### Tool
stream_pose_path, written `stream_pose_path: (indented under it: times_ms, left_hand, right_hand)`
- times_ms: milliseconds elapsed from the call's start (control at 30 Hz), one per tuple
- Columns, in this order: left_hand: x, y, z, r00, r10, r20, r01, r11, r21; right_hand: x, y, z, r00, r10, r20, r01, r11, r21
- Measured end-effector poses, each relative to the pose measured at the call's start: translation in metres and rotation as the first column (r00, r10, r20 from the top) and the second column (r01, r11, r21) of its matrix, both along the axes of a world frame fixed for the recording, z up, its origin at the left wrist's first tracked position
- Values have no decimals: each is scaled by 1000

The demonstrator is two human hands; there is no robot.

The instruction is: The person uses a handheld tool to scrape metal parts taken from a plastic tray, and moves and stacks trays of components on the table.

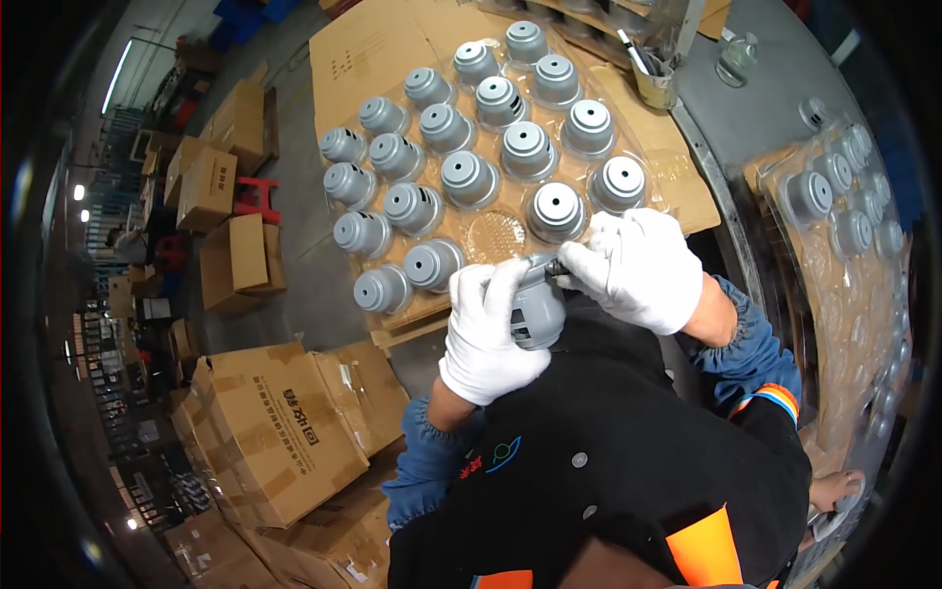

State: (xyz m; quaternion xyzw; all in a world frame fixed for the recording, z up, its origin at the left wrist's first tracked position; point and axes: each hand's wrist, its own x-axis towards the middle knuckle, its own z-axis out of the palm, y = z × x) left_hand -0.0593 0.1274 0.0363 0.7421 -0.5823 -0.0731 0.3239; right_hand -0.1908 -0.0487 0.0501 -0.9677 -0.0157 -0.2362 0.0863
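Observation:
My left hand (pixel 486 339), in a white glove, is wrapped round a grey cup-shaped housing (pixel 538 316) with dark slots in its side. The housing is held close to my body, below the tray's near edge. My right hand (pixel 643 270), also gloved, pinches a small dark cylindrical piece (pixel 556 267) against the top of that housing; its exact kind cannot be made out. Just beyond my hands, several similar grey housings (pixel 469 179) stand in rows in a clear plastic tray (pixel 497 234), and one round pocket in it holds no housing.
Cardboard (pixel 363 59) lies under the tray. A cup with pens (pixel 655 83) and a clear bottle (pixel 736 61) stand at the back right. Another tray of housings (pixel 824 285) is on the right, with another person's hand (pixel 836 489) near it. Cardboard boxes (pixel 280 432) are stacked at left.

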Motion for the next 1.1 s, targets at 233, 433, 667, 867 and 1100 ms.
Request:
stream_pose_path:
  times_ms: [233,433,667,867,1100]
  left_hand:
    - [-3,0,3,1000,5,5,-5,999,42]
    - [-4,2,1,995,-11,99,9,1000,25]
    - [-7,4,-10,979,16,205,-10,1000,-29]
    - [-5,6,-22,909,-2,416,21,999,-40]
    - [-6,10,-22,996,55,-64,-58,998,-40]
  right_hand:
    - [0,1,1,1000,12,-5,-12,1000,-23]
    - [-1,2,-1,995,25,-101,-21,999,41]
    - [-2,11,-18,963,85,-257,72,834,547]
    - [-3,6,-32,851,501,-155,499,-683,533]
    - [-5,14,-23,975,-32,-219,193,-359,913]
